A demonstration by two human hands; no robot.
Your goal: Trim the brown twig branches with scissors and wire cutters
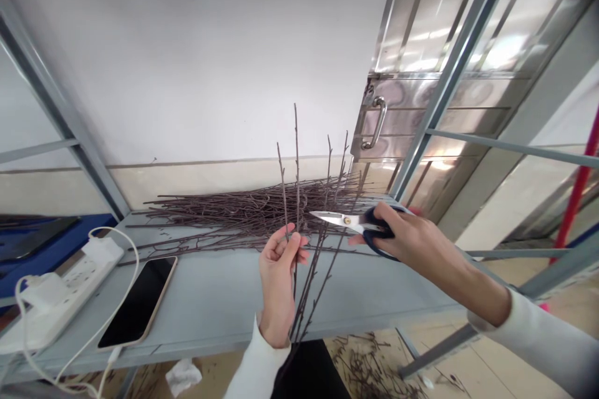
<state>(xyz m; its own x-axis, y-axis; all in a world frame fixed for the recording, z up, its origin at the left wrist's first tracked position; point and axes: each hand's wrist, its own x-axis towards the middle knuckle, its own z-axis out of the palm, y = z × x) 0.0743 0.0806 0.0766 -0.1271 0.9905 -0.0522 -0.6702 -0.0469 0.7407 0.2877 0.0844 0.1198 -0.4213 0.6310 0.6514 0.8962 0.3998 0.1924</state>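
Note:
Thin dark twigs [297, 181] are pinched between the thumb and fingers of my left hand [281, 259], their tips pointing up toward the wall. My right hand [412, 234] grips a pair of scissors [325, 218] with dark blue handles. The blades point left and look closed or nearly so, a little to the right of the held twigs. More branching twigs [318, 255] lean from my lap up past the shelf's front edge, between my two hands. Behind them a large pile of dark twigs [219, 206] lies along the back of the grey shelf [215, 293].
A phone [138, 302] with a white cable and a power strip [60, 299] with plugs lie at left, beside a blue bin [88, 230]. Grey metal posts frame the shelf. Cut twig pieces [369, 368] and a crumpled tissue [183, 377] are on the floor. A metal door [421, 93] stands at right.

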